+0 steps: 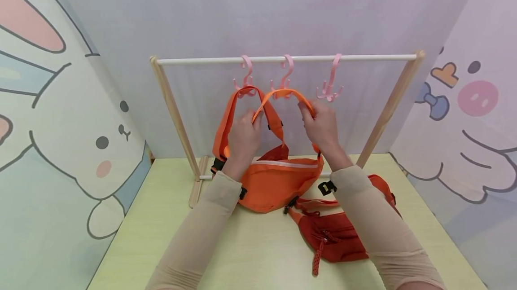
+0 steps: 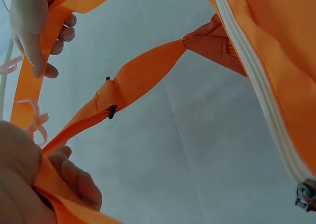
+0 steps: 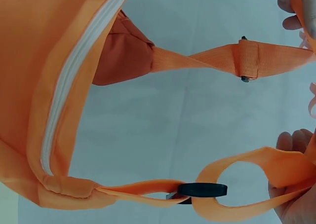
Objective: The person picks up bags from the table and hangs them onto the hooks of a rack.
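Note:
An orange waist bag point(image 1: 278, 180) with a white zipper point(image 2: 261, 91) hangs in front of the rack. My left hand point(image 1: 244, 139) grips one side of its orange strap point(image 1: 288, 92), and my right hand point(image 1: 321, 124) pinches the other side. Between them the strap arches up, overlapping the prongs of the middle pink hook point(image 1: 287, 72) in the head view. Behind my left hand, a darker orange strap point(image 1: 227, 124) loops over the left pink hook point(image 1: 247, 72). A black buckle point(image 3: 202, 190) joins the strap near my right hand in the right wrist view.
The rack has a white rail point(image 1: 194, 61) and wooden legs point(image 1: 389, 106). A third pink hook point(image 1: 332, 79) hangs to the right, with nothing on it. Under my right forearm, a red waist bag point(image 1: 331, 236) lies on the light table point(image 1: 250, 254). Printed walls stand at both sides.

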Demonstrator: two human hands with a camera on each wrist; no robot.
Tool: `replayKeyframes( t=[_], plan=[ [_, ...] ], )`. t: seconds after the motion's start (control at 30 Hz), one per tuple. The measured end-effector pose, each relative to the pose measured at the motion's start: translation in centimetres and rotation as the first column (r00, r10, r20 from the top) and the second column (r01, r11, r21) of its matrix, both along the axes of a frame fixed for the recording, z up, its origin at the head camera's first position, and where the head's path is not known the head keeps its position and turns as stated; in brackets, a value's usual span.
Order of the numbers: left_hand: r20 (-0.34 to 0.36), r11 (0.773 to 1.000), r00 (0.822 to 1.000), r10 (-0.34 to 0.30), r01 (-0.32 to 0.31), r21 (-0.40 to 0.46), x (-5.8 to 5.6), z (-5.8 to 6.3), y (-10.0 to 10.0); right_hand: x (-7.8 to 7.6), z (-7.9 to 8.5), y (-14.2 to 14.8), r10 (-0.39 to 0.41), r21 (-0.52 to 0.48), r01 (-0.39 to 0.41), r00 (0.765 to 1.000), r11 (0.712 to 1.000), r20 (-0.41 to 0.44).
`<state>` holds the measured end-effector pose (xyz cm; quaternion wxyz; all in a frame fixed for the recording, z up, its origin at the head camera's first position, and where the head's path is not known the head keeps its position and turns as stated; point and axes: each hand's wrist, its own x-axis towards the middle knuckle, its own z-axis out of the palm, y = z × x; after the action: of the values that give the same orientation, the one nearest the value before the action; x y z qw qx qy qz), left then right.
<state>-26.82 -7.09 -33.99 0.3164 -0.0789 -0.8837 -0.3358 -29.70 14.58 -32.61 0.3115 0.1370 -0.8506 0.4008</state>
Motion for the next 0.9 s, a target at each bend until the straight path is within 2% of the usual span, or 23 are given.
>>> replayKeyframes(
  t=[0.17, 0.43, 0.6, 0.9],
  plan=[
    [0.046, 1.000, 0.999, -0.025, 0.025, 0.001, 0.0, -0.9, -0.2, -0.2, -0.8, 0.2, 0.030, -0.003, -0.029, 0.999, 1.000, 0.029],
    [0.080, 0.999, 0.996, -0.033, 0.035, -0.015, 0.0, -2.5, -0.7, -0.6, -2.8, 0.8, 0.053, 0.039, -0.056, 0.997, 0.998, 0.056],
    [0.101, 0.998, 0.993, -0.062, 0.065, -0.024, -0.2, -4.0, -1.2, -0.6, -3.9, 0.9, 0.063, 0.043, -0.069, 0.991, 0.997, 0.120],
    [0.062, 0.998, 0.996, -0.067, 0.067, -0.009, -0.1, -5.7, -1.5, -0.3, -5.2, 1.3, 0.085, 0.042, -0.096, 0.974, 0.994, 0.209]
  ],
)
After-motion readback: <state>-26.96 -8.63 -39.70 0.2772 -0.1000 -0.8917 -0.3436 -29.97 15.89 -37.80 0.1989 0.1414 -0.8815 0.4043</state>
